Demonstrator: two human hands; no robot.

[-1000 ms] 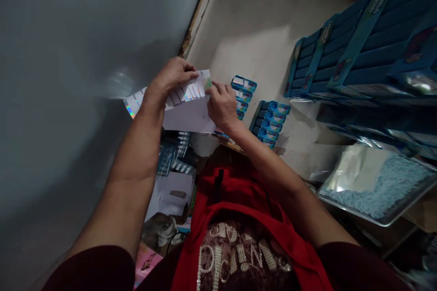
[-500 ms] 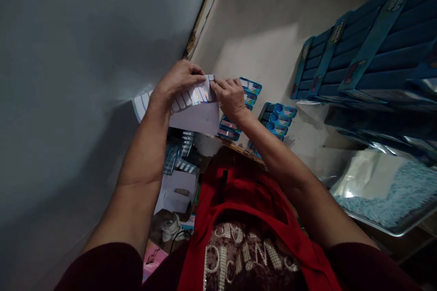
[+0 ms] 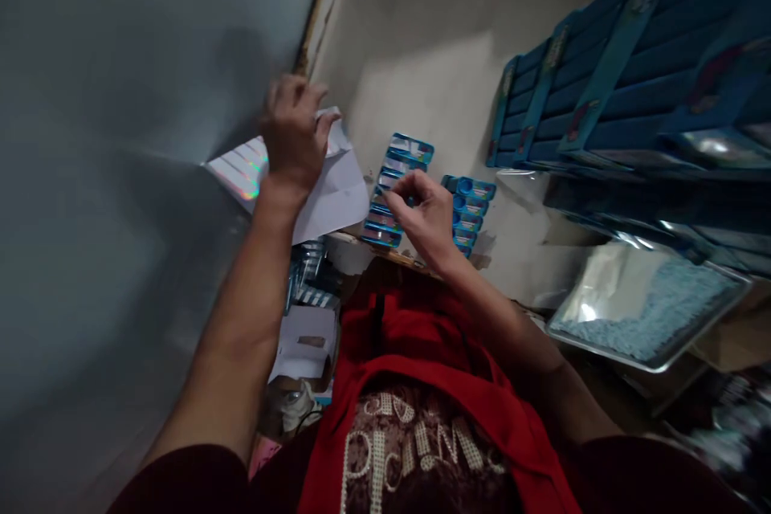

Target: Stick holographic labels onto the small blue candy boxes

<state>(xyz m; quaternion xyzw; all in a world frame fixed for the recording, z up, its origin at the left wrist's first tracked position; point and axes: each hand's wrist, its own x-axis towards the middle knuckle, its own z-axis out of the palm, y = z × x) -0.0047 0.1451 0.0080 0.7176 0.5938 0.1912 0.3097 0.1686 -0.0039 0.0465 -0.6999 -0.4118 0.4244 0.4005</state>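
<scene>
The pale work surface (image 3: 422, 88) is spreading across the upper centre, supporting banded stacks of blue boxes (image 3: 602, 88) at upper right; the bands are presumably keeping the boxes together. A red apron (image 3: 422, 369) is covering the wearer's front at bottom centre. At lower right, a metal-rimmed tray (image 3: 656, 370) is containing loose light-blue pieces, its raised rim probably preventing spills. The label sheet (image 3: 337, 197), partly iridescent, is slanting left of centre, its backing curling upward. Near centre, one row of small blue cases (image 3: 411, 147) is lying with the pale-marked faces upward, apparently for easy access; another row of cases (image 3: 475, 189) is lying just to its right. The left hand (image 3: 295, 124) is arching over the sheet's upper part, its thumb touching the edge, seemingly steadying it; blur is concealing any firmer grip. The right hand (image 3: 427, 213) is pinching thumb against forefinger above the first row; whether anything is sitting between them cannot be told.
</scene>
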